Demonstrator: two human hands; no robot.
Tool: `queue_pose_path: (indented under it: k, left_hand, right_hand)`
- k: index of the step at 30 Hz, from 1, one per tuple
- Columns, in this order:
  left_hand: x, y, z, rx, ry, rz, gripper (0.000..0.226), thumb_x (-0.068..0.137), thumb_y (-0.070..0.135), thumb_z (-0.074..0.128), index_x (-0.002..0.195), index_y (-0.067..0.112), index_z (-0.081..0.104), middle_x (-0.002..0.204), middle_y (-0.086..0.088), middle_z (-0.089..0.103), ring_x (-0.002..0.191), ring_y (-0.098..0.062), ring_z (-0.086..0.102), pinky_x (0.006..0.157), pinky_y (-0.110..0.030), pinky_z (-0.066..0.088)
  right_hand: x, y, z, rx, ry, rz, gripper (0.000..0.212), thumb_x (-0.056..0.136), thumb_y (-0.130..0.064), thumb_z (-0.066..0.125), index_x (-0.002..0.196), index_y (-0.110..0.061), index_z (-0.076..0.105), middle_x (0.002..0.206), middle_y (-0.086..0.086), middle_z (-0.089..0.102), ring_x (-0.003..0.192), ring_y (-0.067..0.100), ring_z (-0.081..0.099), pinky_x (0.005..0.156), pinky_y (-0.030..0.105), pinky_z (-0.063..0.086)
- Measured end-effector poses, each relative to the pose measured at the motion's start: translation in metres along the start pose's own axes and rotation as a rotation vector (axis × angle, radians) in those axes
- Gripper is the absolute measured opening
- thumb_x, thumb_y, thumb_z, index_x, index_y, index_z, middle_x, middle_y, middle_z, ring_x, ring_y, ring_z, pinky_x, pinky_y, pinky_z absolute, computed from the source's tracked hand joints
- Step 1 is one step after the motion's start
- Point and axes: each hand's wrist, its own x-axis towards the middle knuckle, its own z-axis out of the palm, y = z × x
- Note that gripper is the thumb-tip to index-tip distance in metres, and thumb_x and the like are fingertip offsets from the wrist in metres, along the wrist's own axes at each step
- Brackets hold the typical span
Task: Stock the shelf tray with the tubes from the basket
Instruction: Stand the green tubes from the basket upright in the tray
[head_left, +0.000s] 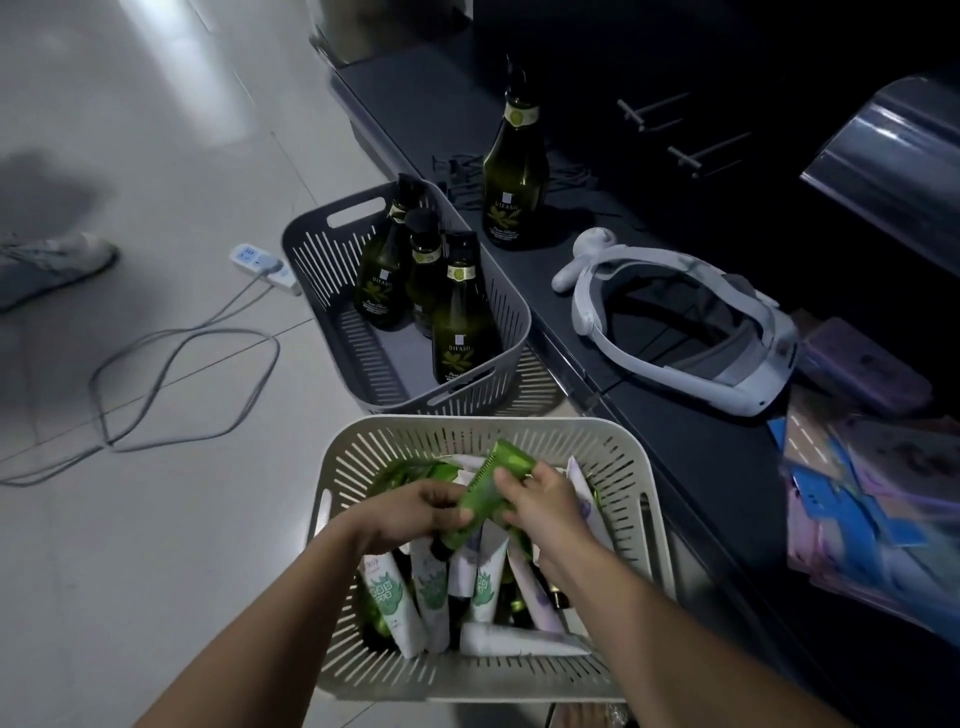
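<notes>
**Stocking barely begun: one green tube in hand, the basket still full**

Judging from how things lie, nearly all the work is left. The white basket on the floor is crowded with tubes, and no shelf tray with tubes in it can be made out; the shelf to the right of the basket is dark and carries only a white headset, a lone green bottle and some papers. Beyond the basket a grey basket holds three more bottles.

Both hands are over the middle of the basket, closed on the same green tube. The left hand pinches its lower end between thumb and fingers; the right hand grips its upper part, fingers curled over it. The tube is lifted clear of the pile and tilted, its flat crimped end pointing away toward the grey basket.

It is glossy green and soft-sided. Beneath it lie white tubes with green leaf prints, several standing cap-down against each other, and pale lilac ones nearer the shelf.
</notes>
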Motion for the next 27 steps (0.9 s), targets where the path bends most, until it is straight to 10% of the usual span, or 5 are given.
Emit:
queue_pose_path:
  k: [3, 6, 14, 23, 27]
  left_hand:
    - [0.008, -0.009, -0.014, 0.015, 0.206, 0.022, 0.028, 0.084, 0.008, 0.065, 0.109, 0.02, 0.066, 0.108, -0.003, 0.069, 0.102, -0.022, 0.063, 0.089, -0.027, 0.051]
    - [0.031, -0.039, -0.032, 0.657, 0.682, -0.095, 0.034, 0.09, 0.017, 0.057, 0.123, 0.022, 0.061, 0.121, -0.007, 0.065, 0.109, -0.026, 0.061, 0.088, -0.027, 0.045]
    - [0.057, -0.069, -0.031, 0.759, 0.659, -0.508, 0.038, 0.093, 0.026, 0.05, 0.124, 0.006, 0.057, 0.128, -0.014, 0.058, 0.116, -0.029, 0.057, 0.093, -0.032, 0.045]
    - [0.037, -0.06, 0.002, 0.8, 0.637, -0.376, 0.037, 0.089, 0.03, 0.054, 0.115, 0.007, 0.063, 0.114, -0.013, 0.067, 0.103, -0.028, 0.063, 0.084, -0.03, 0.047]
    - [0.029, -0.052, 0.021, 0.312, 0.708, -0.212, 0.026, 0.08, 0.019, 0.067, 0.104, 0.011, 0.063, 0.098, -0.008, 0.069, 0.087, -0.023, 0.065, 0.073, -0.029, 0.051]
  right_hand:
    - [0.005, 0.0, -0.006, -0.078, 0.108, -0.076, 0.012, 0.089, -0.015, 0.064, 0.082, -0.023, 0.059, 0.098, 0.005, 0.069, 0.094, 0.023, 0.064, 0.09, 0.044, 0.053]
    - [0.008, 0.004, -0.013, -0.174, 0.172, -0.134, 0.007, 0.088, -0.016, 0.064, 0.082, -0.017, 0.061, 0.088, 0.006, 0.07, 0.089, 0.026, 0.066, 0.084, 0.045, 0.054]
    - [0.015, 0.01, -0.015, -0.298, 0.177, -0.167, 0.003, 0.089, -0.018, 0.063, 0.086, -0.017, 0.063, 0.088, 0.006, 0.069, 0.088, 0.026, 0.066, 0.081, 0.042, 0.054]
    - [0.011, 0.008, -0.018, -0.41, 0.133, -0.105, 0.006, 0.09, -0.027, 0.061, 0.086, -0.023, 0.058, 0.095, 0.004, 0.068, 0.089, 0.022, 0.062, 0.074, 0.03, 0.045]
    - [0.004, 0.003, -0.022, -0.453, 0.133, -0.115, 0.009, 0.092, -0.027, 0.058, 0.086, -0.021, 0.057, 0.093, 0.004, 0.065, 0.087, 0.022, 0.06, 0.069, 0.028, 0.04]
